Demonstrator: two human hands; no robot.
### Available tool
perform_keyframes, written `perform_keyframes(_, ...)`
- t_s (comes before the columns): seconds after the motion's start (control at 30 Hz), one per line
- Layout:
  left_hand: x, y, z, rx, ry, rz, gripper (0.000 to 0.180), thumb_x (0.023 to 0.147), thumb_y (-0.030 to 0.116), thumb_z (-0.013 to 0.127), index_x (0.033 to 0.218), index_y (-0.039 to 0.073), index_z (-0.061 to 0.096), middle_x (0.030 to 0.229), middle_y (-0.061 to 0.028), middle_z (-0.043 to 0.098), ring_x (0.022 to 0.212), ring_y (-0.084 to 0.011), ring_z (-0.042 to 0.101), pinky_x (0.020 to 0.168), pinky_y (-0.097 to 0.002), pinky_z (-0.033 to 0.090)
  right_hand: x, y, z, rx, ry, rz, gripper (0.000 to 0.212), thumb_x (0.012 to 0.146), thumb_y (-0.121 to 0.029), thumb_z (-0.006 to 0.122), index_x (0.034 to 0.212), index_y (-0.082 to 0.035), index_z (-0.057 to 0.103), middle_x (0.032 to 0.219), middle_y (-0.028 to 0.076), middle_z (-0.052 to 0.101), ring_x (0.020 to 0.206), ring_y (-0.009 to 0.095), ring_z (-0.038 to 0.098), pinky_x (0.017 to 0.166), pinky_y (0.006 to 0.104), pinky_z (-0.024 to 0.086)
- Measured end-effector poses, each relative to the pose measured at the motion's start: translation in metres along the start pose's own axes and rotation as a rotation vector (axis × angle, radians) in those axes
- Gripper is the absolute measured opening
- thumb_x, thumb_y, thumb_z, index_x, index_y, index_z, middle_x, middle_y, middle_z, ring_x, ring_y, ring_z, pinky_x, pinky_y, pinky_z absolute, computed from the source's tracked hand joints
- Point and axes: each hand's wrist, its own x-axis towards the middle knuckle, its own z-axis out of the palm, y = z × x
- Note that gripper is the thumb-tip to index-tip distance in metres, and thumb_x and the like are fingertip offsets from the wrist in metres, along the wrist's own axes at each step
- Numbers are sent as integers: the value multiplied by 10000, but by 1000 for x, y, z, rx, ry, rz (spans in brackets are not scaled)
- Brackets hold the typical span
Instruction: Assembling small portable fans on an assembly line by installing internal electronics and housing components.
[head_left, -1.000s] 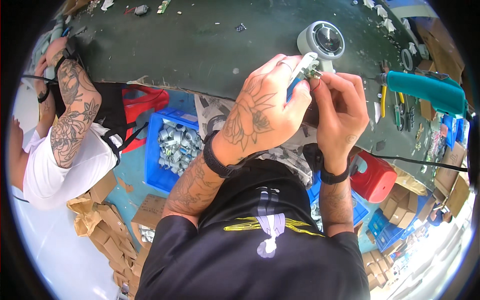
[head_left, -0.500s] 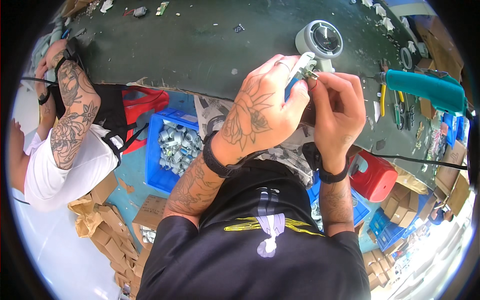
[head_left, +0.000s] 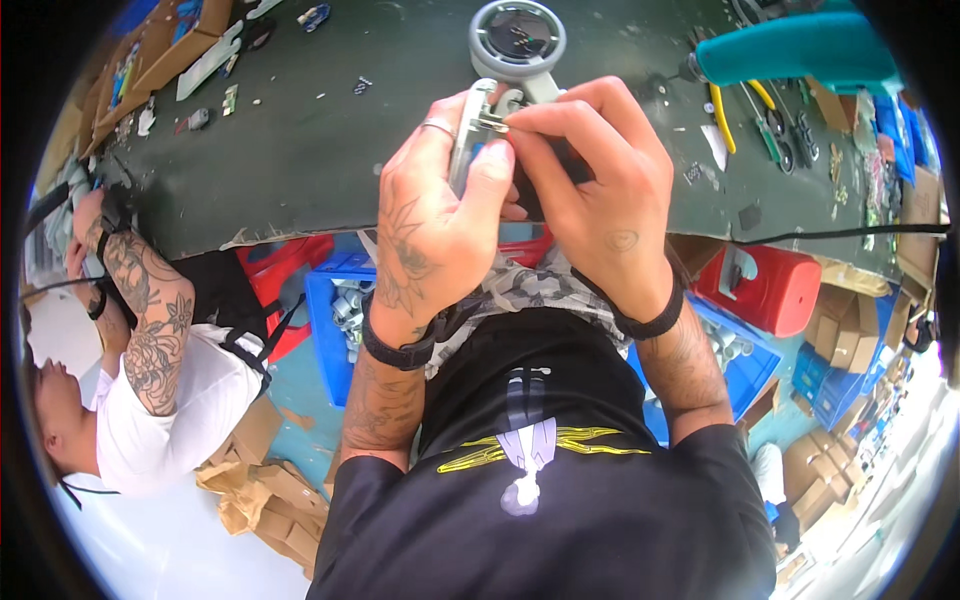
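My left hand [head_left: 440,220] is closed round a narrow pale plastic housing [head_left: 468,135], held upright over the bench edge. A bit of blue shows by my left thumb. At the housing's open side, the thumb and fingertips of my right hand [head_left: 610,170] pinch together at a small metallic part [head_left: 493,124]. Whatever lies between those fingertips is too small to make out. Just beyond both hands, a round grey handheld fan [head_left: 517,38] with a dark centre rests on the bench, its short handle pointing toward me.
A teal power screwdriver [head_left: 790,50] reaches in from the right above yellow-handled pliers [head_left: 724,120]. Loose bits lie along the dark bench [head_left: 300,150]. At left works a person in white [head_left: 170,410]. Blue crates [head_left: 330,330] and a red stool [head_left: 770,285] stand below.
The view has shifted, so the bench, fan and my hands appear farther left, with the fan higher. My right fingertips remain at the housing, and my left hand keeps its hold.
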Motion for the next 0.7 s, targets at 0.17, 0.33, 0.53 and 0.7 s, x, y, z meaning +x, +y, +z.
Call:
perform_keyframes(0.17, 0, -1, 0, 24, 0, 62, 366, 1022, 157, 629, 1331, -40, 630, 1024, -96, 714, 749, -130, 729, 634, -273, 616, 0, -1, -4, -20, -42, -23, 137, 854, 15, 797, 971, -46, 759, 870, 66, 615, 703, 188, 658, 616, 304, 513)
perform_keyframes(0.33, -1, 1, 2, 58, 25, 51, 330, 1059, 158, 618, 1320, -43, 641, 978, -86, 701, 732, -106, 694, 617, -268, 612, 4, -6, -6, -30, -56, -20, 109, 856, 3, 789, 940, -50, 743, 827, 52, 577, 662, 182, 620, 583, 315, 482)
perform_keyframes(0.53, -1, 2, 1, 76, 36, 77, 320, 1074, 143, 589, 1320, -53, 644, 977, -80, 706, 738, -100, 680, 622, -277, 614, 7, -9, -9, 23, -82, 31, 112, 843, -15, 813, 914, -59, 738, 818, 50, 565, 663, 173, 556, 595, 308, 460)
perform_keyframes(0.7, -6, 1, -5, -74, 17, 41, 321, 1093, 133, 532, 1328, -69, 613, 1044, -98, 741, 814, -121, 706, 741, -300, 623, 9, 0, -15, 191, -126, 169, 233, 807, -92, 877, 934, -53, 685, 822, 34, 566, 712, 161, 547, 635, 313, 473)
